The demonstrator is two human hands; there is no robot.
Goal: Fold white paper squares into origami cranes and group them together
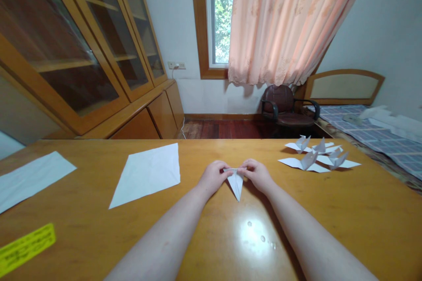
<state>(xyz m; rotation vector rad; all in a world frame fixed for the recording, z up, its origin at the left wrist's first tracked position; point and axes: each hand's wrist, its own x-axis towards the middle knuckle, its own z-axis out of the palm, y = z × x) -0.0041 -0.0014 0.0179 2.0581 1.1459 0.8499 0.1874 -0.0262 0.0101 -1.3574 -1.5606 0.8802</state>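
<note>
A small piece of folded white paper (236, 184) is held just over the middle of the wooden table, its narrow point towards me. My left hand (216, 175) pinches the upper left corner of the paper between thumb and fingers. At the opposite upper corner, my right hand (257, 175) grips it the same way. Creases run down the middle of the folded paper. Several folded paper cranes (309, 160) with spread wings stand grouped at the right, beyond my right hand. To the left of my left hand lies a flat white sheet (150, 173).
Another white sheet (36, 178) lies at the table's far left, above a yellow label (28, 248) with dark writing. The wooden table (211, 246) has a shiny glare patch. Behind it stand a dark office chair (280, 103), a bed (389, 127) and a glass-door cabinet (123, 59).
</note>
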